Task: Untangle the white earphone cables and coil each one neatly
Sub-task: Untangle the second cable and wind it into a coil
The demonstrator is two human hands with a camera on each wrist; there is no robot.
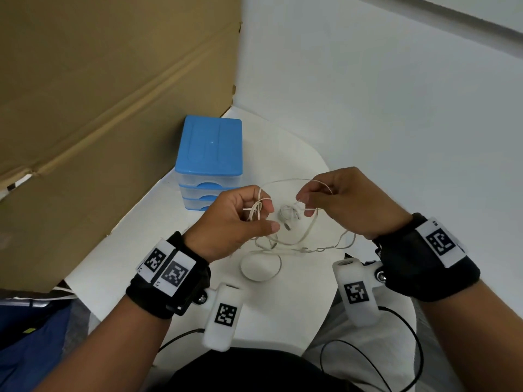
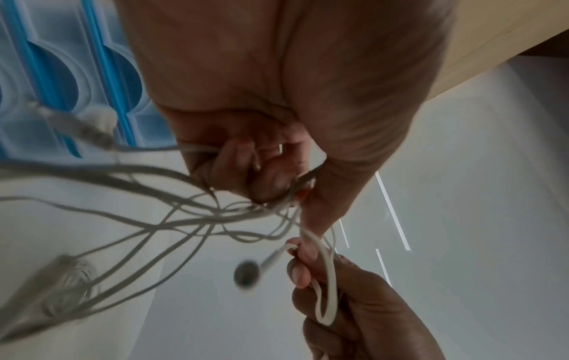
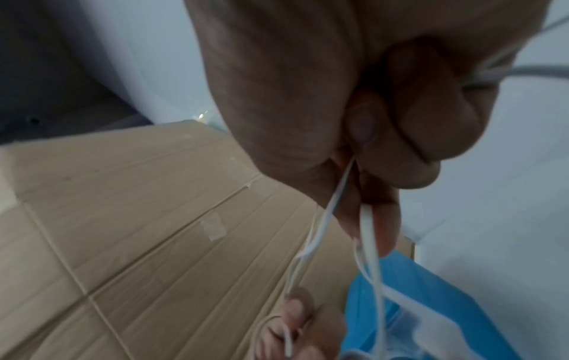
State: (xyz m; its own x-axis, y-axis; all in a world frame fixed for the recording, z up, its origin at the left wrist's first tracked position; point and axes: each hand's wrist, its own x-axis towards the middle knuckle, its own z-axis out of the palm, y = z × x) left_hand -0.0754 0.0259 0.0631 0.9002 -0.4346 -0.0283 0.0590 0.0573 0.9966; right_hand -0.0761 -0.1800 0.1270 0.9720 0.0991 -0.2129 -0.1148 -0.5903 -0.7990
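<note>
The white earphone cables (image 1: 294, 241) hang in a tangle between both hands above the white table (image 1: 271, 312). My left hand (image 1: 240, 219) pinches a knotted bunch of cable (image 1: 256, 207) between curled fingers and thumb. My right hand (image 1: 339, 202) pinches a strand beside an earbud (image 1: 287, 215); a loop of cable arcs over from one hand to the other. In the left wrist view the left hand (image 2: 268, 180) grips several strands (image 2: 172, 219), and the right hand (image 2: 311, 265) holds a loop by an earbud (image 2: 246, 274). The right wrist view shows the right hand (image 3: 363, 180) pinching the cable (image 3: 369, 246).
A small blue drawer unit (image 1: 210, 159) stands just behind the hands. A large cardboard sheet (image 1: 107, 114) leans at the left. A white round object (image 1: 257, 268) lies on the table under the cables. White walls close the right side.
</note>
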